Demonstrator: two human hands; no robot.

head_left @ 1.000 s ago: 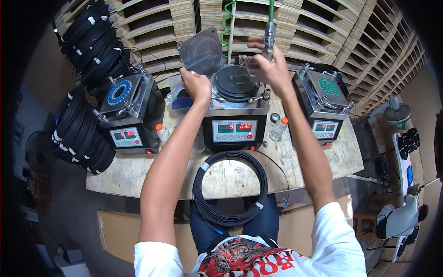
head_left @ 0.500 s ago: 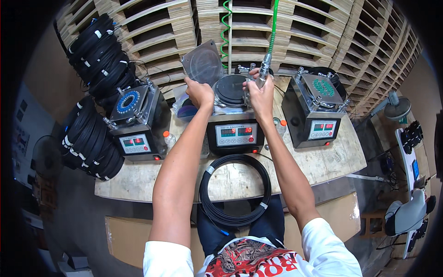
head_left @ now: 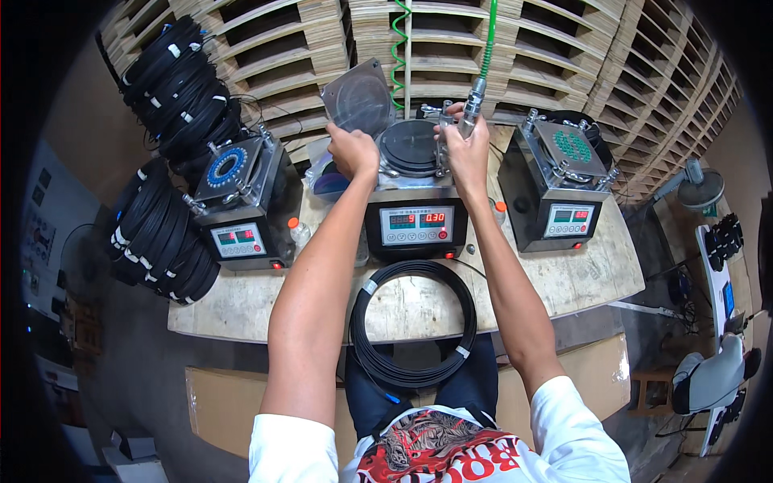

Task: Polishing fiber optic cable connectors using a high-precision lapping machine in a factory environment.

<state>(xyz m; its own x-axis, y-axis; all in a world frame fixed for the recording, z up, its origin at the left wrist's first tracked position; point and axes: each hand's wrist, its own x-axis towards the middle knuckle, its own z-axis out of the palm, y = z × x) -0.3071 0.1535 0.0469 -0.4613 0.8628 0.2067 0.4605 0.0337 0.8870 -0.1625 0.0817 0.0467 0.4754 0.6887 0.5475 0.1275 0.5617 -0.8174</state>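
My left hand (head_left: 353, 153) is closed on the lower edge of a square metal plate (head_left: 360, 98), which stands tilted up with a round mark on its face. My right hand (head_left: 467, 149) grips a metal air blow gun (head_left: 473, 98) fed by a green hose (head_left: 490, 40). Between both hands lies the dark round disc (head_left: 405, 148) on top of the middle polishing machine (head_left: 415, 227), whose front panel has lit red digits. The gun's nozzle is hidden by my fingers, close to the disc's right side and the metal clamps there.
Similar machines stand at left (head_left: 243, 233) and right (head_left: 570, 217), topped with plates of blue and green connectors. A coil of black cable (head_left: 362, 322) lies at the table's front edge. Orange-capped bottles (head_left: 299, 230), cable stacks (head_left: 153, 241) and wooden pallets (head_left: 531, 48) surround the table.
The air gun and my right hand have shifted slightly to the right. My left hand keeps its hold on the tilted plate. The whole view has moved a little.
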